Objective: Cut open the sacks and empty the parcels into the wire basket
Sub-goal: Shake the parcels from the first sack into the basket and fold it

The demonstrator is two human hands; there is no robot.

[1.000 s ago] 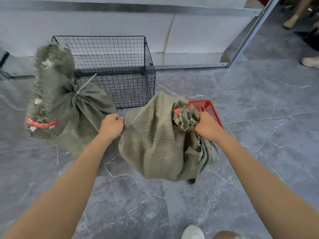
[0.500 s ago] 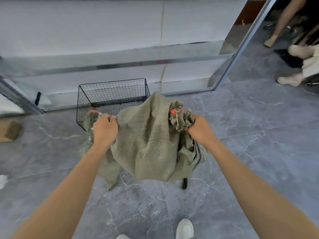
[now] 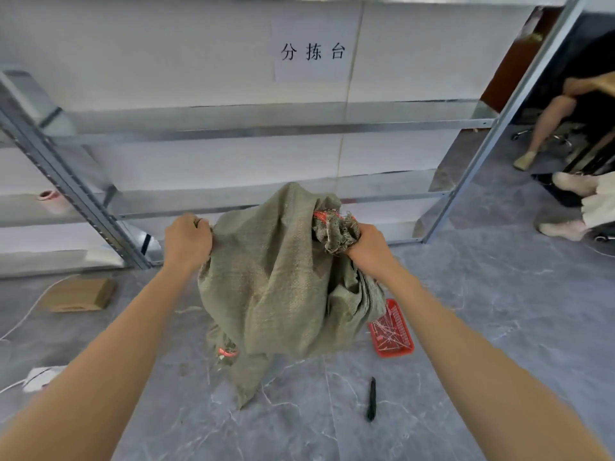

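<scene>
Lifted sack (image 3: 286, 281) blocks the middle; floor (image 3: 499, 311) lies open rightward beyond red tray (image 3: 392, 331).

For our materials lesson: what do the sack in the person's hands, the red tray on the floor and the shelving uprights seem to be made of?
Sack: coarse woven fibre, probably plastic weave, matte olive, frayed at the neck.
Red tray: likely moulded plastic, glossy, with mesh-pattern walls.
Shelving upright: metal, seemingly galvanised steel, with a grey reflective sheen.

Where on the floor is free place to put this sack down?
Bare floor lies right of the red tray, and more lies left, between the sack and the cardboard box. Under the sack it is crowded: a second sack, the tray and a black knife.
</scene>
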